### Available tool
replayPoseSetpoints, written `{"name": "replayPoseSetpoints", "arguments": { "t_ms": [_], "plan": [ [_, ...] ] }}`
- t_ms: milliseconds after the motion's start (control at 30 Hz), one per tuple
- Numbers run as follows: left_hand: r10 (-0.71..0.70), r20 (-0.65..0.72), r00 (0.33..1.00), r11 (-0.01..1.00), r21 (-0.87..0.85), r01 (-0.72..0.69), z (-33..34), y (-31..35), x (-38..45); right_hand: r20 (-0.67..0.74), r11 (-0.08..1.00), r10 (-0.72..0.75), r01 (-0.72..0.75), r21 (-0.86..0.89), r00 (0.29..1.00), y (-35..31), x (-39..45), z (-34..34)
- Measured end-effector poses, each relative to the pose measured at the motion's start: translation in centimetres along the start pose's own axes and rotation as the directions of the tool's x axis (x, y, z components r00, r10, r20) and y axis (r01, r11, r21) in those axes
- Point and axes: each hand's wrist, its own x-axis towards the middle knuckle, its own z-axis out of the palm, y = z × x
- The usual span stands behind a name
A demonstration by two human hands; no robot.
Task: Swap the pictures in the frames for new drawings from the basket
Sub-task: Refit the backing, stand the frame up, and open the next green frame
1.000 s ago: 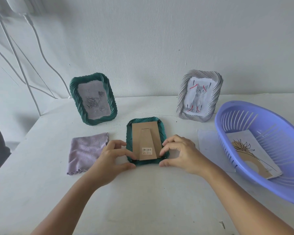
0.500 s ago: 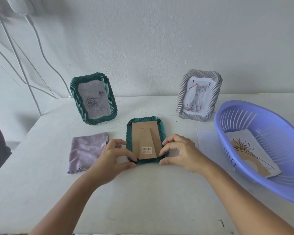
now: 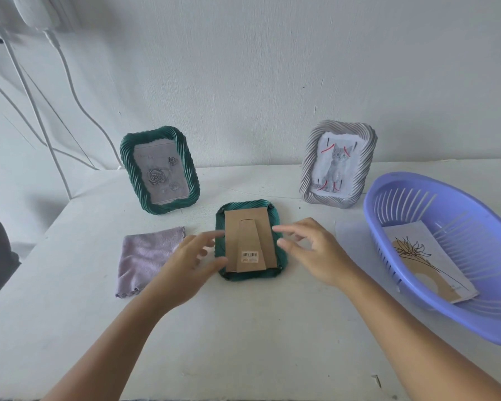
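Now both hands' fingers (image 3: 214,235) have released the face-down frame (image 3: 279,257).

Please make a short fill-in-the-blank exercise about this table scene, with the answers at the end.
1. The small green frame between the two hands lies face ____ on the white table.
2. The silver ribbed frame holds a picture of a ____.
3. The flower drawing lies inside the ____ plastic basket.
4. The lilac folded cloth lies in front of the standing ____ frame.

Missing words: down; cat; purple; green
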Motion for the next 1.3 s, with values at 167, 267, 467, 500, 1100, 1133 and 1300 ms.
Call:
{"name": "replayPoseSetpoints", "arguments": {
  "t_ms": [167,267,467,500,1100,1133,1300],
  "plan": [
    [-0.115,-0.088,0.989,0.973,0.191,0.13,0.5,1.2,3.6,-0.047,0.915,0.148,-0.155,-0.374,0.988,-0.2,2.7,0.9],
    [-0.142,-0.08,0.987,0.946,0.284,0.159,0.9,1.0,5.1,0.002,0.809,0.2,-0.164,-0.565,0.98,0.0,3.6,1.8],
    [-0.101,-0.095,0.99,0.924,0.36,0.129,1.4,0.6,5.6,-0.049,0.763,0.165,-0.159,-0.626,0.985,0.2,3.4,2.5],
    [-0.099,-0.095,0.991,0.925,0.358,0.126,1.5,0.7,5.7,-0.05,0.765,0.165,-0.16,-0.624,0.985,0.2,3.3,2.5],
    [-0.072,-0.145,0.987,0.977,0.187,0.098,3.1,1.6,5.6,-0.103,0.784,0.049,-0.102,-0.612,0.994,-2.6,2.6,2.7],
    [-0.078,-0.147,0.986,0.979,0.175,0.104,3.1,1.7,5.6,-0.062,0.786,0.062,-0.087,-0.612,0.996,-3.0,2.8,3.1],
    [-0.093,-0.148,0.985,0.981,0.153,0.115,3.1,1.5,5.7,-0.014,0.706,0.08,-0.067,-0.705,0.997,-4.1,3.2,4.7]
  ]
}}
